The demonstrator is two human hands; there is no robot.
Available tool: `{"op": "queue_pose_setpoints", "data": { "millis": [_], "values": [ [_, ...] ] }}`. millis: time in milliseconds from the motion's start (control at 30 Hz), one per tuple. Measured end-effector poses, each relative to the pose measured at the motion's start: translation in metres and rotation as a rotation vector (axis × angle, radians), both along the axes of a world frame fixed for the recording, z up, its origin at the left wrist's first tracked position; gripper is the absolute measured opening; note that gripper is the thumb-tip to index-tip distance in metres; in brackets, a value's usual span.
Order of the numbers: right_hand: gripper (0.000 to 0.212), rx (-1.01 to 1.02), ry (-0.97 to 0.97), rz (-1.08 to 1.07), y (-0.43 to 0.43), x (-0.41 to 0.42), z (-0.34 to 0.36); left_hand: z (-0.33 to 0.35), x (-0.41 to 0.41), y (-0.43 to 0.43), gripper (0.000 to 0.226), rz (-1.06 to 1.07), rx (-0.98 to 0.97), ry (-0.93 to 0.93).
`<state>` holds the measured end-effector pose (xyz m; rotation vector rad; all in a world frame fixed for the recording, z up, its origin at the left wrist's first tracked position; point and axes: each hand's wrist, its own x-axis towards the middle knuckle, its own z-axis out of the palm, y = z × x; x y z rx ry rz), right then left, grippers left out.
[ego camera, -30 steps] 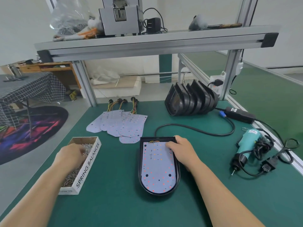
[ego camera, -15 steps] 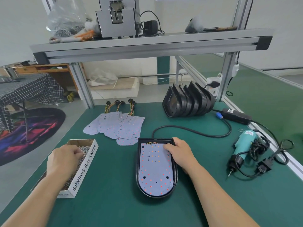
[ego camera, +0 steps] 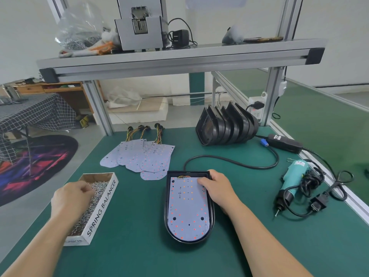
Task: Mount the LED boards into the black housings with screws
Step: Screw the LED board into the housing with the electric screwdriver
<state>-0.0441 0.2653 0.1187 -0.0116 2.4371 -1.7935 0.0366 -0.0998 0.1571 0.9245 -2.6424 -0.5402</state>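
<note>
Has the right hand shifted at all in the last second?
No. The right hand still holds the same far right corner of the black housing, touching the LED board.

Glossy black plastic housing [ego camera: 211, 222], matt green table [ego camera: 139, 216], cardboard box [ego camera: 99, 212] of shiny, probably metal screws [ego camera: 97, 188].
</note>
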Motion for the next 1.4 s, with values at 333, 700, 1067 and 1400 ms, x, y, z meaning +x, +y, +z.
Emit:
{"op": "queue_pose_setpoints", "data": {
  "millis": [333, 700, 1067, 1400],
  "values": [
    [0.018, 0.050, -0.087, 0.047, -0.004, 0.005, 0.015, 0.048, -0.006, 0.135, 0.005, -0.126, 2.058, 0.259],
    [0.031, -0.094, -0.024, 0.047, 0.008, 0.015, 0.027, 0.021, -0.018, 0.230, 0.022, -0.361, 1.440, 0.019],
    [0.027, 1.037, -0.146, -0.450, 0.141, 0.014, 0.045, 0.011, -0.016, 0.220, 0.024, -0.260, 1.664, 0.055],
    [0.047, -0.012, -0.255, -0.526, 0.157, 0.021, 0.042, 0.014, -0.011, 0.218, 0.017, -0.187, 1.779, 0.098]
  ]
}}
